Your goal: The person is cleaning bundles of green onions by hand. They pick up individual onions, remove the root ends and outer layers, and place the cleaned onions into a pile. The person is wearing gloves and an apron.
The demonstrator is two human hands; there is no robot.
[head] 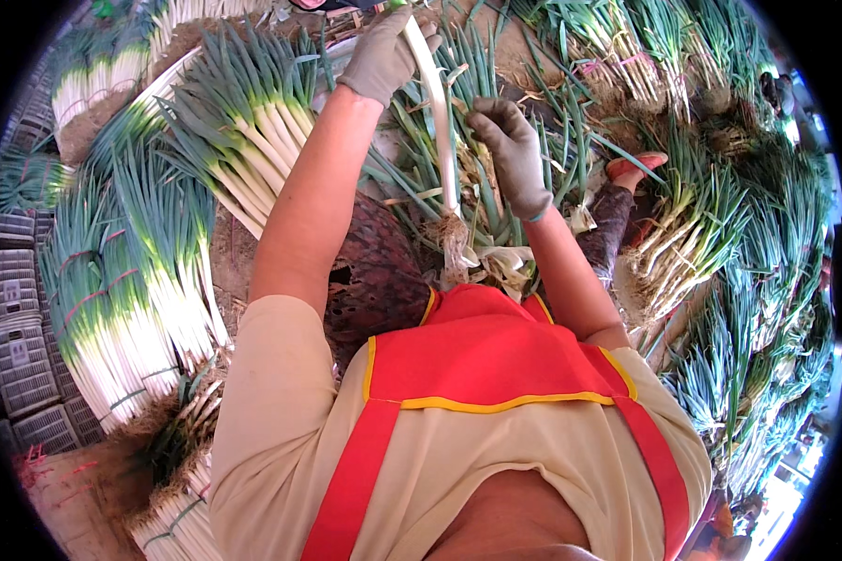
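My left hand [386, 59], in a grey glove, grips a long stalk of Welsh onion [431, 84] near its green top. The white shank hangs down in front of my lap, its roots [456, 242] at the lower end. To the right of the stalk, my gloved right hand [512, 158] is raised with its fingers bent and apart, and nothing shows in it. Loose green onion leaves [488, 189] lie beneath both hands. Beside my left forearm rests a thick group of clean onions [266, 133] with white shanks.
Tied onion bundles [105, 329] stand at left, with grey plastic crates [24, 350] behind them. Untrimmed onions [687, 245] with dry roots lie at right, near my shoe [635, 165]. More onions [617, 49] are heaped at the upper right.
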